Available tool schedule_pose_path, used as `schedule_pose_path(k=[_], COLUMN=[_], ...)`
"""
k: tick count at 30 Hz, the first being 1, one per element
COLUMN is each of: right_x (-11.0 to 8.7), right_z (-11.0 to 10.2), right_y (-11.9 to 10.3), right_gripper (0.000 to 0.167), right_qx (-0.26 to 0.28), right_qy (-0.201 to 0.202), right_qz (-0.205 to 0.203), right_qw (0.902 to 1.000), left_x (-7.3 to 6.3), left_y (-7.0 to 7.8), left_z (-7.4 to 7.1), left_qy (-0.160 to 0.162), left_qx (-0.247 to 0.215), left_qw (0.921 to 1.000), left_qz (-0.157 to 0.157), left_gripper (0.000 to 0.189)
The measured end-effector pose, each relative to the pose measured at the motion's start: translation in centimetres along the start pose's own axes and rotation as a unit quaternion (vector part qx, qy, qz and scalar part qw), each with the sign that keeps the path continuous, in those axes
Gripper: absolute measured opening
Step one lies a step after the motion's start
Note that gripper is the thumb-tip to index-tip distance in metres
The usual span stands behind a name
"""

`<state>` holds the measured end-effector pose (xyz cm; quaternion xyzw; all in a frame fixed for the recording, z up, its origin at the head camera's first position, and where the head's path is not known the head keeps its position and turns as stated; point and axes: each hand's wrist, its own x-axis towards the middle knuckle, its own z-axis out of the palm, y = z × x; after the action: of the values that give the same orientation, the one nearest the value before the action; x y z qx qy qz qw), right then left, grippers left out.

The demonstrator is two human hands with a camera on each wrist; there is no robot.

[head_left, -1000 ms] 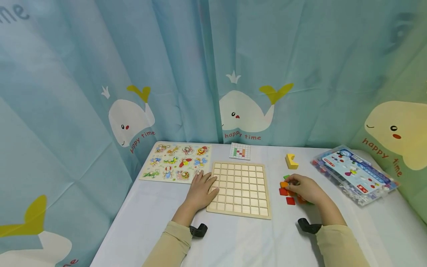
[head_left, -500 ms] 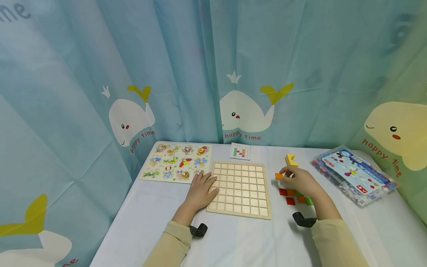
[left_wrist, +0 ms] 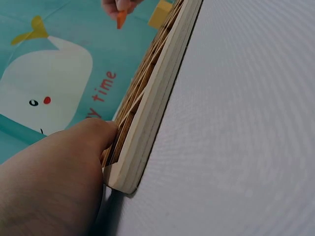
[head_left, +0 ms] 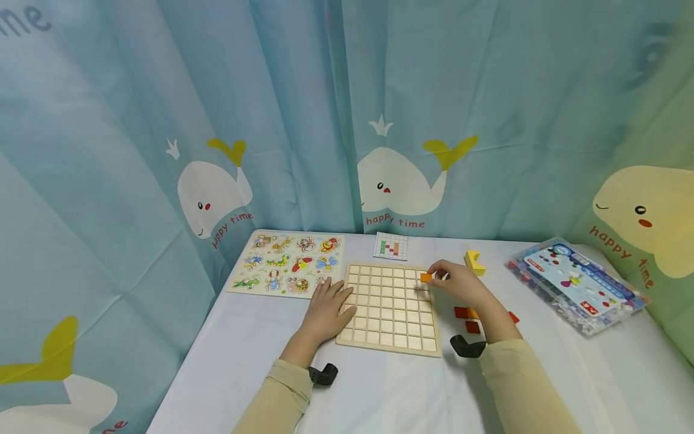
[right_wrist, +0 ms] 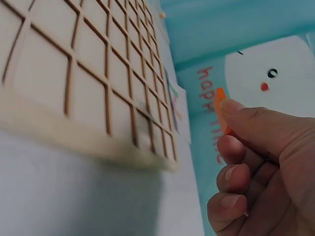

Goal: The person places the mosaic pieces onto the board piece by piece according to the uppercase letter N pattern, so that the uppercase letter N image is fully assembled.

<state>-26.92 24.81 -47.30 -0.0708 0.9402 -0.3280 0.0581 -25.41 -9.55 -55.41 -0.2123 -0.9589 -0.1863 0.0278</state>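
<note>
Between thumb and fingertips my right hand [head_left: 461, 283] pinches an orange square tile [head_left: 426, 277]. In the head view that tile appears over the far right corner of the wooden grid board [head_left: 387, 349]; the right wrist view shows the tile [right_wrist: 220, 110] raised above the board [right_wrist: 88, 142]. My left hand [head_left: 326, 310] rests on the board's left edge with fingers spread, and its thumb touches the rim in the left wrist view. Red tiles [head_left: 472, 327] lie right of the board, along with an orange one. My right forearm hides part of that group.
Behind the board lies a pattern card [head_left: 391, 246] with coloured squares. An insect picture board [head_left: 287, 265] is at the left. A yellow block [head_left: 474, 263] stands beyond the tiles. On the right sits a clear plastic case [head_left: 577, 283] of small pieces.
My right hand has lifted the orange tile from the group and carried it left and away from me, over the board's far right corner. My left hand has stayed still.
</note>
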Motion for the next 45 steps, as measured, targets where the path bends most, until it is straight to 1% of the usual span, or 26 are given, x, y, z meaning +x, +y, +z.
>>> schedule_pose_path(k=[5, 8, 14, 21, 29, 36, 40, 45], right_x=[0.8, 1.3, 2.4, 3.1, 3.2, 3.2, 2.9, 2.5], right_z=[1.5, 2.4, 3.9, 5.0, 5.6, 5.7, 5.6, 5.6], right_y=[-0.9, -1.3, -1.3, -0.9, -1.0, -1.0, -1.1, -1.3], right_gripper=[0.025, 0.024, 0.022, 0.019, 0.023, 0.024, 0.021, 0.019], right_qx=[0.016, 0.027, 0.037, 0.039, 0.031, 0.024, 0.027, 0.036], right_qy=[-0.015, -0.017, -0.012, -0.024, -0.017, -0.015, -0.015, -0.017], right_qz=[-0.008, -0.010, -0.017, -0.022, -0.011, -0.009, -0.013, -0.026], right_qw=[0.9997, 0.9994, 0.9991, 0.9987, 0.9993, 0.9996, 0.9994, 0.9989], left_x=[0.0, 0.0, -0.1, 0.0, -0.1, 0.0, 0.1, 0.1], left_y=[0.1, 0.1, 0.3, 0.2, 0.3, 0.3, 0.3, 0.1], left_z=[0.0, 0.0, 0.1, 0.3, 0.1, 0.1, 0.1, -0.1], left_qy=[-0.003, -0.005, -0.005, -0.006, 0.001, -0.007, -0.009, -0.002], left_qx=[-0.003, -0.002, 0.001, 0.003, 0.002, 0.003, 0.004, 0.005], left_qw=[1.0000, 1.0000, 1.0000, 1.0000, 1.0000, 1.0000, 0.9999, 1.0000], left_qz=[-0.001, -0.002, -0.003, -0.005, 0.004, -0.001, -0.002, 0.002], left_gripper=[0.055, 0.055, 0.055, 0.055, 0.054, 0.055, 0.055, 0.054])
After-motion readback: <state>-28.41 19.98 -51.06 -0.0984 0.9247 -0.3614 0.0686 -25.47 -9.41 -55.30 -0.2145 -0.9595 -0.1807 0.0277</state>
